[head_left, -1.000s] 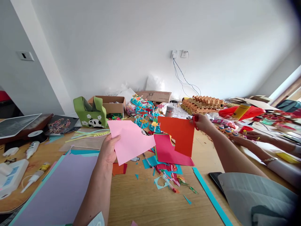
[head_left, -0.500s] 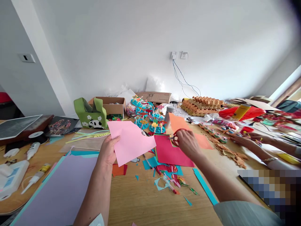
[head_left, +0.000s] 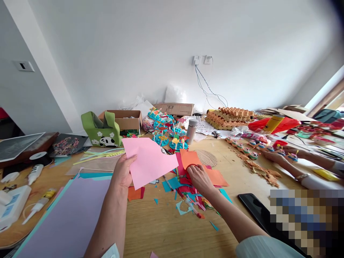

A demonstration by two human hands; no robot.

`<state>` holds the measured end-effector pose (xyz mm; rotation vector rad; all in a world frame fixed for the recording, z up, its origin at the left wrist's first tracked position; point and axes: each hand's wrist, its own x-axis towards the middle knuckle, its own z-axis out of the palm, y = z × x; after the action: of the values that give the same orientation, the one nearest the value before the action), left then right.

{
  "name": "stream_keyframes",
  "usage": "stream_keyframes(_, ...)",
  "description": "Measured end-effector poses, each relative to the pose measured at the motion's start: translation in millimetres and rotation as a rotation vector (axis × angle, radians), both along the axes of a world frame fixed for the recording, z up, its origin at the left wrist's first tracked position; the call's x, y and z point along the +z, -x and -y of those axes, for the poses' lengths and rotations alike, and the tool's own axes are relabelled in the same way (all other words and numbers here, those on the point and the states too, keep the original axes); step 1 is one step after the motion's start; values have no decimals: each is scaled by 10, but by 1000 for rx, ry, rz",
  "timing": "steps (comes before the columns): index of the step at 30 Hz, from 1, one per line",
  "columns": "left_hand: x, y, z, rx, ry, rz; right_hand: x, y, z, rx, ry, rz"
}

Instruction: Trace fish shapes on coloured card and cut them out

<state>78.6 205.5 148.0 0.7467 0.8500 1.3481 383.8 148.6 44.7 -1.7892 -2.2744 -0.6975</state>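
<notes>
Left of centre, the left hand [head_left: 125,170] has the pink sheet [head_left: 149,163] pinched at its left edge; right of centre, the right hand [head_left: 199,178] is wrapped round red-handled scissors [head_left: 192,165] over the orange sheet [head_left: 189,156], and whether it grips that paper too, I can't tell. Danger here: a twisting wrist could make the scissors crease it, and a low sweep could scatter the paper scraps [head_left: 174,184], lower centre.

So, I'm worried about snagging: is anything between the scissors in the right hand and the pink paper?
Nothing visible stands between the scissors in the right hand and the pink paper in the left hand. The orange paper shows around the right hand, outside that gap.
</notes>
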Motion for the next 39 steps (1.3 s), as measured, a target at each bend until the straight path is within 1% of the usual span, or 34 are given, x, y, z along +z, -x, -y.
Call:
stream_keyframes(5, -16, -16, -1, -21, 0, 6, -39, 54, -31, 40, 35, -178)
stream_keyframes(8, -14, -46, 20, -40, -1, 16, -50, 57, -43, 65, 56, -357)
stream_keyframes(10, -8, -66, 38, -52, -7, 26, -21, 32, -56, 54, 49, -506)
stream_keyframes(12, -5, -81, 52, -73, -20, 35, 54, 2, -71, 10, 19, -678)
stream_keyframes(15, -13, -89, 61, -120, -34, 34, 243, 16, -69, -29, 15, -954)
stream_keyframes(17, -25, -95, 65, -154, -34, 23, 381, 94, -35, 15, 73, -1114)
stream_keyframes(19, -36, -113, 74, -189, -39, 11, 493, 214, 14, 85, 147, -1224)
stream_keyframes(22, -43, -165, 105, -236, -45, -10, 585, 362, 58, 139, 235, -1398)
stream_keyframes(24, -41, -205, 129, -273, -70, -20, 606, 356, 38, 125, 243, -1505)
stream_keyframes(25, -38, -220, 138, -291, -89, -24, 608, 306, 12, 104, 229, -1536)
stream_keyframes(27, -32, -234, 147, -314, -120, -33, 594, 118, -55, 47, 179, -1528)
stream_keyframes(29, -29, -224, 143, -314, -118, -49, 553, -153, -119, -36, 145, -1492)
stream_keyframes(32, -32, -193, 127, -301, -110, -64, 437, -580, -169, -149, 144, -1395)
stream_keyframes(34, -34, -180, 119, -293, -121, -63, 335, -804, -176, -210, 144, -1313)
stream_keyframes(37, -35, -181, 114, -279, -122, -58, 189, -1017, -182, -269, 62, -1193)
stream_keyframes(39, -33, -185, 114, -278, -113, -64, 116, -1097, -195, -269, -67, -1118)
